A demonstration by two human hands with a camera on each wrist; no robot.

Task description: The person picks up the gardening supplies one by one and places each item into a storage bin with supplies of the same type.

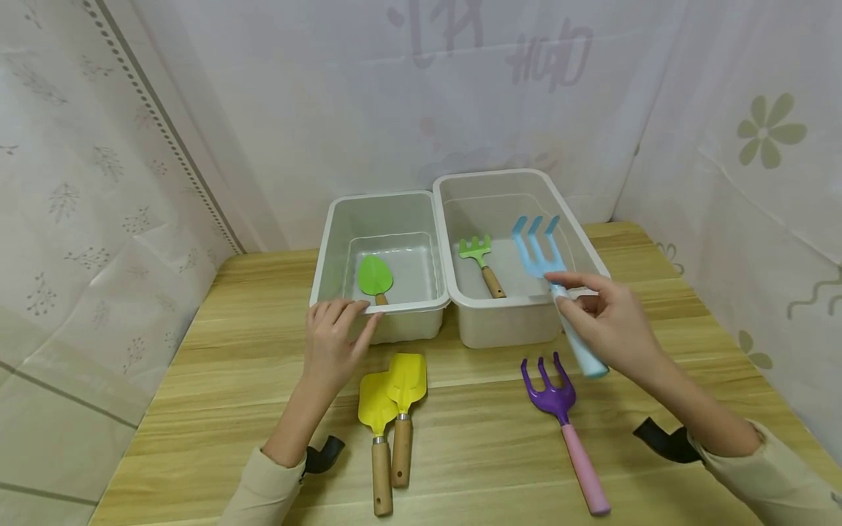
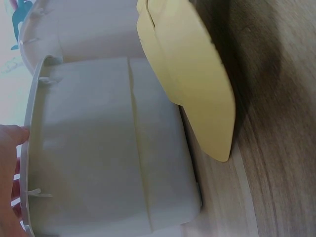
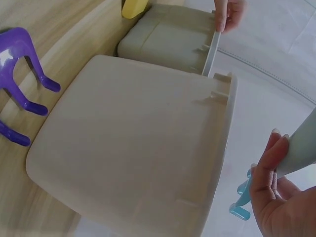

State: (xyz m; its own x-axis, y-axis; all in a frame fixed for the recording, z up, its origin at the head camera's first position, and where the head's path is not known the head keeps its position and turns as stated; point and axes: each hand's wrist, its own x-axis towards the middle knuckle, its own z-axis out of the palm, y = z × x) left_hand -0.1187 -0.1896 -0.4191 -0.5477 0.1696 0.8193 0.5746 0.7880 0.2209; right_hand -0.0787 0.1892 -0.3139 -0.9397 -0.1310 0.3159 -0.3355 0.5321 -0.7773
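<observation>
My right hand [image 1: 612, 321] pinches a light blue hand rake [image 1: 579, 340] by its handle, near the neck. Its three bent prongs point up and away over the right white bin [image 1: 509, 321]. Inside that bin lies a small green hand rake [image 1: 491, 281] with a wooden handle. At the near rim of the left white bin [image 1: 411, 325], my left hand [image 1: 329, 343] grips the edge, fingers over the rim and thumb outside, as the left wrist view shows at the rim [image 2: 30, 106]. A green leaf-shaped trowel [image 1: 376, 275] lies in this bin, its handle mostly hidden by the front wall.
Two yellow trowels [image 1: 408, 380] with wooden handles lie partly overlapped on the wooden table [image 1: 250, 365], before the left bin. A purple hand rake [image 1: 554, 398] with a pink handle lies before the right bin. Patterned curtains [image 1: 296, 109] hang behind and at both sides.
</observation>
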